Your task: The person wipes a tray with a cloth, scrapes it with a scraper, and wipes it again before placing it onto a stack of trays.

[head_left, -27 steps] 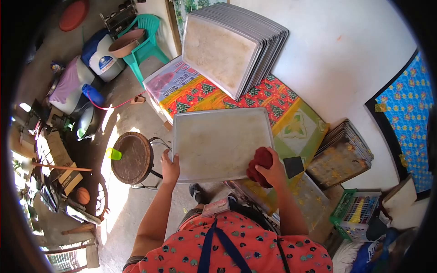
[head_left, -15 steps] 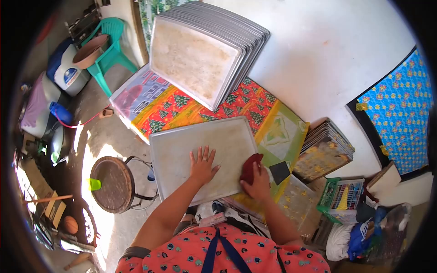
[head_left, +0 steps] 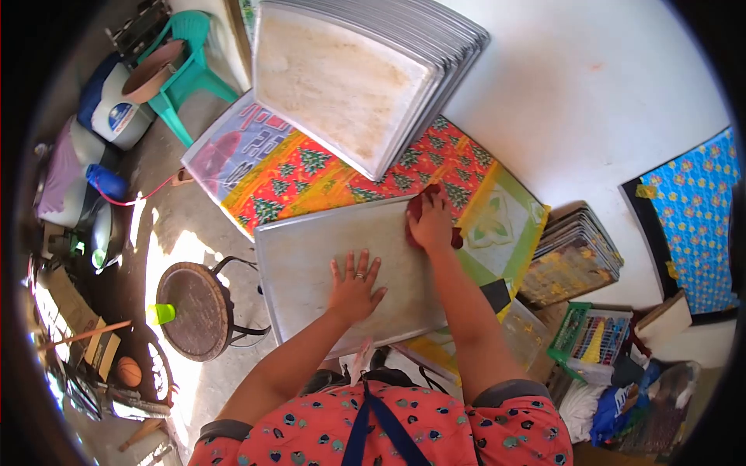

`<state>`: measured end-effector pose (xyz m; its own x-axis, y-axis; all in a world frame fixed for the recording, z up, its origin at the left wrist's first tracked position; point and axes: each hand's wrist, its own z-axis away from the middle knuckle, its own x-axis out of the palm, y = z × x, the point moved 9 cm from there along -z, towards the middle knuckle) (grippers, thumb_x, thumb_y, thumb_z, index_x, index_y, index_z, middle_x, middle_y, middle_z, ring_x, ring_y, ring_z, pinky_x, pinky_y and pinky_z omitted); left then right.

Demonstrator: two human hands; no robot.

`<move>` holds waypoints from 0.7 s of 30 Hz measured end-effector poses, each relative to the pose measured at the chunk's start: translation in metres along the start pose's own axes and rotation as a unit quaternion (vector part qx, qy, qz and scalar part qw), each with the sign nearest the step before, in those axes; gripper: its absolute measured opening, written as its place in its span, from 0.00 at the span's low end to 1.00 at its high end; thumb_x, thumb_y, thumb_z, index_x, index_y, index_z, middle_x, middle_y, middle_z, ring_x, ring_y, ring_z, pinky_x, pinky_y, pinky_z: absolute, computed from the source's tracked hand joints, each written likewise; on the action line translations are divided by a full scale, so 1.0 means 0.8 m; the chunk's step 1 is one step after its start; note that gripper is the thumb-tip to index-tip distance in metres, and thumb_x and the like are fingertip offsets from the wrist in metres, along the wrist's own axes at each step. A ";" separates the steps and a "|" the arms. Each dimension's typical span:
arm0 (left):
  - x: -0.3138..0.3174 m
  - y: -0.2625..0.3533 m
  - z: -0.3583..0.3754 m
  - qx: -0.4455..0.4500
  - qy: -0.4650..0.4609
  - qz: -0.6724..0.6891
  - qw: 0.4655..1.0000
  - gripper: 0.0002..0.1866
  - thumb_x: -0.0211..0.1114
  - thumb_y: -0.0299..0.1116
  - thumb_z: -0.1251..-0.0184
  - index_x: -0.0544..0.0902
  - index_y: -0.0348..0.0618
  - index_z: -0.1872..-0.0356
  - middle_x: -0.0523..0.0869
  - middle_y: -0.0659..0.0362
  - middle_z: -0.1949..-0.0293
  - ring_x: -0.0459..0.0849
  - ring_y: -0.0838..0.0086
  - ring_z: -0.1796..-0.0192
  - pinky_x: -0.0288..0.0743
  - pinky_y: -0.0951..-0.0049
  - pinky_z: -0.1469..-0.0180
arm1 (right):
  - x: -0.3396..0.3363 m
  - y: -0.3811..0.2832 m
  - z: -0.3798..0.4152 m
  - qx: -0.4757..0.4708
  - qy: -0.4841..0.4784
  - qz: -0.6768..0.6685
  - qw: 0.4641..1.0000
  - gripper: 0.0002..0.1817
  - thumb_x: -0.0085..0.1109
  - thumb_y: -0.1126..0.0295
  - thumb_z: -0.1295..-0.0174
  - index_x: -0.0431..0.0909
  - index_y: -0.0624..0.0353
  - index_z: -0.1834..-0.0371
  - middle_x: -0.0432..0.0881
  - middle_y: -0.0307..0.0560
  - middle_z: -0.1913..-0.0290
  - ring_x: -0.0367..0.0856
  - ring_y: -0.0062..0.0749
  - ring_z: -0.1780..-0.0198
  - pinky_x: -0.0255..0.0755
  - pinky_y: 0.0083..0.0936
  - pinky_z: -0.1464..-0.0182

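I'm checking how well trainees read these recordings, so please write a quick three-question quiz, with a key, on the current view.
1. Which hand has the dark red cloth under it?
2. True or false: the left hand is closed into a fist.
3. What is on the round stool: a) a plate, b) a green cup, c) a shoe?

Key: 1. The right hand. 2. False; it lies spread on the tray. 3. b.

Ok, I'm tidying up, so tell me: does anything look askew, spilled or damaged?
I see no spill. The tray under the left hand lies crooked to the table and seems to overhang it. The front tray of the big stack has brownish stains; the smaller stack is blotched yellow-brown. Dirt or wear, I can't tell.
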<state>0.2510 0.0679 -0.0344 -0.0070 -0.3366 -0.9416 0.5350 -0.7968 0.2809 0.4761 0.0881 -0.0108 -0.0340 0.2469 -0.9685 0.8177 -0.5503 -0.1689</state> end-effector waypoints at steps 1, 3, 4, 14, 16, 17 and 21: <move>0.001 0.000 0.000 -0.002 -0.001 -0.002 1.000 0.37 0.43 0.58 0.29 0.51 0.51 0.24 0.46 0.51 0.23 0.42 0.46 0.23 0.31 0.31 0.30 | -0.001 -0.003 -0.006 0.005 -0.001 0.014 1.000 0.34 0.59 0.51 0.43 0.72 0.63 0.38 0.69 0.59 0.36 0.66 0.59 0.37 0.59 0.47 0.33; 0.001 0.001 -0.001 0.003 0.006 0.000 1.000 0.37 0.43 0.58 0.28 0.51 0.51 0.25 0.46 0.51 0.23 0.42 0.46 0.23 0.32 0.30 0.30 | -0.005 -0.013 -0.015 0.009 -0.004 0.042 0.999 0.35 0.59 0.50 0.44 0.72 0.63 0.38 0.70 0.57 0.36 0.66 0.57 0.38 0.59 0.47 0.33; 0.004 -0.001 0.000 0.003 0.011 0.002 1.000 0.37 0.42 0.58 0.28 0.51 0.51 0.25 0.46 0.50 0.23 0.42 0.46 0.23 0.32 0.30 0.30 | -0.003 -0.022 -0.014 0.006 -0.005 0.044 0.999 0.35 0.60 0.49 0.44 0.72 0.63 0.38 0.70 0.57 0.37 0.67 0.57 0.38 0.59 0.46 0.33; -0.042 -0.074 0.085 -0.098 0.094 0.070 0.988 0.35 0.52 0.51 0.31 0.58 0.45 0.27 0.53 0.48 0.26 0.46 0.49 0.23 0.38 0.35 0.29 | 0.017 -0.187 0.031 -0.175 0.025 -0.044 0.983 0.32 0.64 0.50 0.47 0.77 0.61 0.43 0.75 0.52 0.43 0.72 0.51 0.45 0.66 0.44 0.40; -0.064 -0.164 0.178 -0.259 0.243 0.126 0.926 0.34 0.52 0.52 0.30 0.61 0.43 0.29 0.59 0.47 0.28 0.56 0.52 0.27 0.49 0.42 0.30 | 0.011 -0.186 0.027 -0.162 0.035 -0.056 0.985 0.31 0.63 0.51 0.47 0.78 0.61 0.45 0.76 0.51 0.43 0.72 0.50 0.45 0.68 0.42 0.41; -0.054 -0.209 0.229 -0.343 0.339 0.184 0.856 0.34 0.50 0.54 0.29 0.63 0.41 0.31 0.63 0.47 0.30 0.64 0.55 0.30 0.57 0.47 0.31 | 0.009 -0.186 0.026 -0.153 0.036 -0.058 0.986 0.30 0.63 0.51 0.47 0.78 0.60 0.45 0.76 0.51 0.43 0.72 0.50 0.45 0.68 0.42 0.41; 0.133 -0.211 0.255 -0.317 0.198 0.826 0.421 0.40 0.37 0.66 0.28 0.73 0.36 0.40 0.81 0.54 0.48 0.79 0.70 0.49 0.73 0.65 0.45 | 0.014 -0.204 0.036 -0.098 0.027 -0.024 0.994 0.30 0.63 0.52 0.47 0.78 0.59 0.45 0.76 0.51 0.42 0.73 0.49 0.44 0.70 0.41 0.42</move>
<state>-0.0123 0.0642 -0.1443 0.8919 0.0408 0.4504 -0.3481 0.6978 0.6260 0.3255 0.1577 0.0009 -0.0489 0.3150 -0.9478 0.9126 -0.3715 -0.1705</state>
